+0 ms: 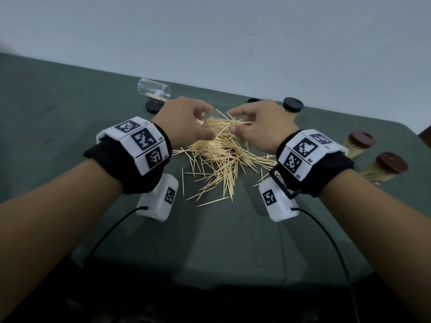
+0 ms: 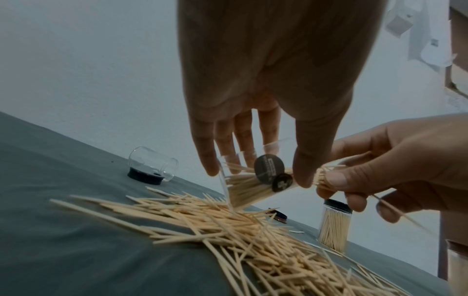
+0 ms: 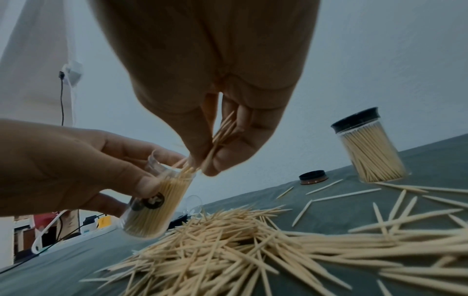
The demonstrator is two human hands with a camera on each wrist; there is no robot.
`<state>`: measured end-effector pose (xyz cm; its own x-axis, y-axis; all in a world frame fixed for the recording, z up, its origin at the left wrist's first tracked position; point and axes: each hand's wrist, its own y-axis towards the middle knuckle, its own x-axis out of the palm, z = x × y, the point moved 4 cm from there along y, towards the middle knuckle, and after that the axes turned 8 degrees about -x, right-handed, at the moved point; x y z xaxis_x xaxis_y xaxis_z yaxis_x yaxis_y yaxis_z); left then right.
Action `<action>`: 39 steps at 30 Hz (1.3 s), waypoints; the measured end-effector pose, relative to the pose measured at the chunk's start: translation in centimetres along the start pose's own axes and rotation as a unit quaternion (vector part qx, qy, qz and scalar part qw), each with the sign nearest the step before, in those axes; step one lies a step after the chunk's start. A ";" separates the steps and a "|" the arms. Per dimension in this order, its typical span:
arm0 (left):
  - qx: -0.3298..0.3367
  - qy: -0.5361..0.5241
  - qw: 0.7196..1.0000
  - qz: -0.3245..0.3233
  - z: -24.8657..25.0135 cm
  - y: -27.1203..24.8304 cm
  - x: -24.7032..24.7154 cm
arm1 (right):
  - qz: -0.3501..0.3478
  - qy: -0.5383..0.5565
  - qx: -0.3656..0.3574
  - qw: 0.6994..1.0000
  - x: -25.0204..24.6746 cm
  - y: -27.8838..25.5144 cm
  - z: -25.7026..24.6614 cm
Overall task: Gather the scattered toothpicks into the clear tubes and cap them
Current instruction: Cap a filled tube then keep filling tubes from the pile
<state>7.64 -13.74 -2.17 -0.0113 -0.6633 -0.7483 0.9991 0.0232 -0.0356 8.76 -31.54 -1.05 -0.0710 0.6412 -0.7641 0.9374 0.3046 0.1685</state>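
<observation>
Head view: both hands meet above the heap of toothpicks (image 1: pixel 217 157) on the bench (image 1: pixel 70 108). The left hand (image 1: pixel 184 123) curls round a clear tube, mostly hidden here; the right hand (image 1: pixel 258 127) pinches a small bunch. Capped tubes (image 1: pixel 360 143) stand just right of the right hand, near the bench edge.

Left wrist view: the held tube (image 2: pixel 249 186) tilts, partly filled. It looks light, slick and rigid, so gripping mid-barrel seems best.

Right wrist view: the pinched bunch (image 3: pixel 222 136) enters the tube mouth. Toothpicks are thin, stiff and easily scattered. A loose cap (image 3: pixel 313 177) lies beyond the heap, with open room around it.
</observation>
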 end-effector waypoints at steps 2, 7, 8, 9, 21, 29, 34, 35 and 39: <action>-0.001 -0.003 1.000 -0.003 0.0 0.0 0.0 | 0.003 0.018 -0.008 1.000 0.1 0.1 0.0; -0.003 -0.007 1.000 -0.002 0.0 -0.1 0.0 | 0.005 0.030 -0.013 0.999 0.0 -0.3 -0.6; -0.004 -0.007 1.000 -0.002 0.0 -0.1 0.0 | 0.001 0.021 -0.009 1.000 0.0 -0.4 -0.7; -0.004 -0.008 1.000 -0.002 0.0 -0.1 0.0 | -0.004 0.014 -0.005 1.000 0.0 -0.5 -0.8; 0.007 0.002 1.000 -0.002 0.4 -0.4 -0.1 | 0.006 0.021 0.006 1.000 0.4 -0.1 0.0; 0.016 -0.015 1.000 -0.015 0.9 -0.9 0.3 | 0.031 0.007 -0.036 0.999 0.0 -0.2 -1.1; 0.019 -0.014 1.000 -0.019 1.1 -0.8 0.5 | 0.031 -0.042 -0.053 0.997 0.0 -0.2 -1.5; 0.017 -0.017 1.000 -0.015 1.0 -0.8 0.5 | 0.036 -0.034 -0.048 0.998 -0.1 -0.1 -1.5; 0.004 -0.047 0.999 -0.026 0.8 -0.7 0.5 | 0.066 -0.007 -0.049 0.997 -0.5 -0.2 -1.5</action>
<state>6.92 -14.69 -2.04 -0.0597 -0.7304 -0.6804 0.9975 -0.0185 -0.0677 8.13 -30.84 0.25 0.0564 0.6710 -0.7393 0.9008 0.2851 0.3275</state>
